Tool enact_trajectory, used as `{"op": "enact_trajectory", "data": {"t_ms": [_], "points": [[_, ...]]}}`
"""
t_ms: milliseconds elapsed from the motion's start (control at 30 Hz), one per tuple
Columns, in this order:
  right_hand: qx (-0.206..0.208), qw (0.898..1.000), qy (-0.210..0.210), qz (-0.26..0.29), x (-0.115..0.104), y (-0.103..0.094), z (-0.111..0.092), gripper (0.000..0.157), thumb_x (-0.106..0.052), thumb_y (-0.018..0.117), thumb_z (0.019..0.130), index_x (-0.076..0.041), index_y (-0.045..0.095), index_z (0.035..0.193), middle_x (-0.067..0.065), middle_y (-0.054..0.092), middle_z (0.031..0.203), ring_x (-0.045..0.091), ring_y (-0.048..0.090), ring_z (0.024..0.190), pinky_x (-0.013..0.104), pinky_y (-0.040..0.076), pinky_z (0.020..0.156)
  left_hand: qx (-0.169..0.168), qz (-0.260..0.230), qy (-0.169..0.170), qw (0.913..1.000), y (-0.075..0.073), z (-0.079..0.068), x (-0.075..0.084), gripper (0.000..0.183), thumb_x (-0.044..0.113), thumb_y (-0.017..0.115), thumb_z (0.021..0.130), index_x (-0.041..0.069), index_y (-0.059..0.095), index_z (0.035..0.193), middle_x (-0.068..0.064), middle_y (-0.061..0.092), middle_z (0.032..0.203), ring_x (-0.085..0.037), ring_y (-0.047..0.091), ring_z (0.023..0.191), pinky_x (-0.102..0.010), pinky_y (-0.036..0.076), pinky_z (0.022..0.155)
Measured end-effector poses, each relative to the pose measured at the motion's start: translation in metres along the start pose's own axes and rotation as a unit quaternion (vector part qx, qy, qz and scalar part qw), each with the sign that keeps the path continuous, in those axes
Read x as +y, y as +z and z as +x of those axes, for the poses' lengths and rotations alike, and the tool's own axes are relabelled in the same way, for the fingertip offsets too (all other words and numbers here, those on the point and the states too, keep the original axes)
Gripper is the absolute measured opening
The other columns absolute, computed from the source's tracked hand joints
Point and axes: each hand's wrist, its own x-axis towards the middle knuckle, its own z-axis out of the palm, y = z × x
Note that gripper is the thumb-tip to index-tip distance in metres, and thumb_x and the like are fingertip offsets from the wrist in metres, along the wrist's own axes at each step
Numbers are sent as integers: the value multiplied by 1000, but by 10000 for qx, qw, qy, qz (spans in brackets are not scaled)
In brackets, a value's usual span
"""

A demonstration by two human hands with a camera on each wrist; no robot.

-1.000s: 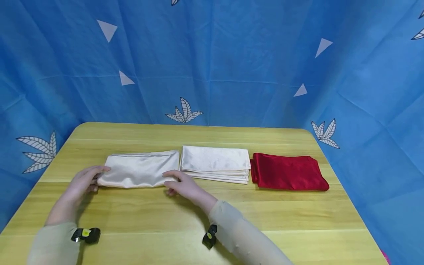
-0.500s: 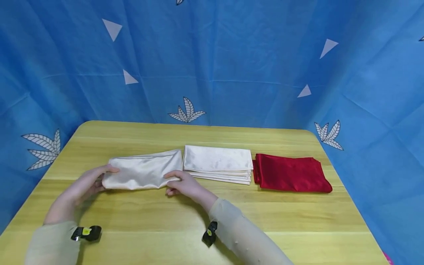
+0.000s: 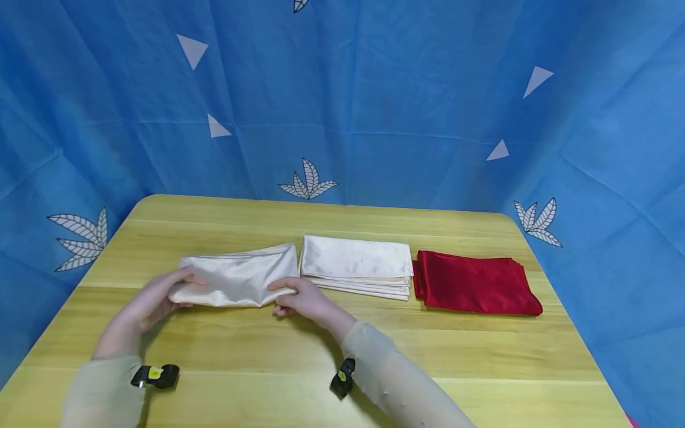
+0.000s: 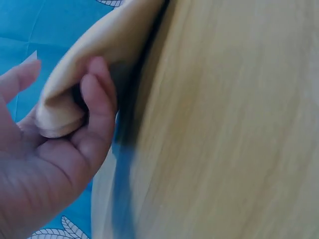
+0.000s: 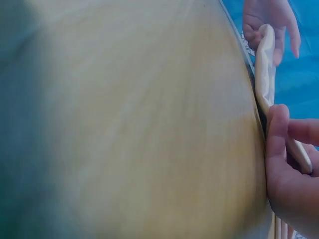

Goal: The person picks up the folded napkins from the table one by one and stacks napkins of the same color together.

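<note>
A folded white satin cloth (image 3: 230, 278) lies at the left of the table, its near edge bulging a little. My left hand (image 3: 160, 297) grips its left end, thumb on top and fingers curled beneath, and the left wrist view shows the cloth (image 4: 94, 64) bent over those fingers. At the near right corner my right hand (image 3: 310, 302) pinches the same cloth between thumb and fingers. In the right wrist view the cloth (image 5: 265, 69) stretches as a thin band between both hands, its near edge raised slightly from the wood.
Just right of the held cloth lies a neat stack of folded white cloths (image 3: 357, 258). A folded red satin cloth (image 3: 476, 282) sits beyond it, close to that stack. Blue printed curtain (image 3: 342, 101) hangs behind and beside the wooden table (image 3: 455, 356).
My left hand has slid right and taken a fuller grip on the cloth's left end, drawing it inward. My right hand now pinches its corner. The head view has shifted slightly.
</note>
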Motion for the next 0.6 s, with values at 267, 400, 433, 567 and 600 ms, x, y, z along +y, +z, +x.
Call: {"op": "enact_trajectory", "data": {"t_ms": [267,400,433,567,600], "points": [[491,9938,-403,-908,-7,-3,-5,28,-2,60,90,-5,68,117,16,69,86,22,67,71,30,55,62,788,368,628,9942,10,-4,9,47,41,42,102,6,72,113,19,56,115,2,51,103,-15,45,81],[641,9884,-730,-1170,-14,-11,-9,29,-8,61,91,-9,68,119,9,67,107,26,69,80,32,55,65,1030,246,847,9908,17,-5,19,47,41,44,101,4,69,117,17,58,116,3,50,106,-12,41,81],[668,9878,-771,-1178,-16,-14,-11,29,-9,62,92,-10,67,120,8,66,112,27,69,83,32,55,68,1073,185,887,9901,19,-5,22,46,41,45,101,4,69,117,17,59,116,3,50,105,-12,41,80],[771,9850,-909,-1246,-24,-28,-19,29,-14,62,93,-13,66,122,7,56,129,28,68,92,30,54,79,1132,171,1162,9866,31,-1,30,43,37,48,100,3,68,117,16,62,116,2,48,108,-13,38,79],[815,9842,-920,-1277,-26,-32,-22,30,-15,62,93,-14,66,123,7,56,130,27,68,93,30,53,80,1128,199,1215,9860,35,1,32,43,37,49,100,2,67,118,16,62,116,1,48,109,-13,38,80]]}}
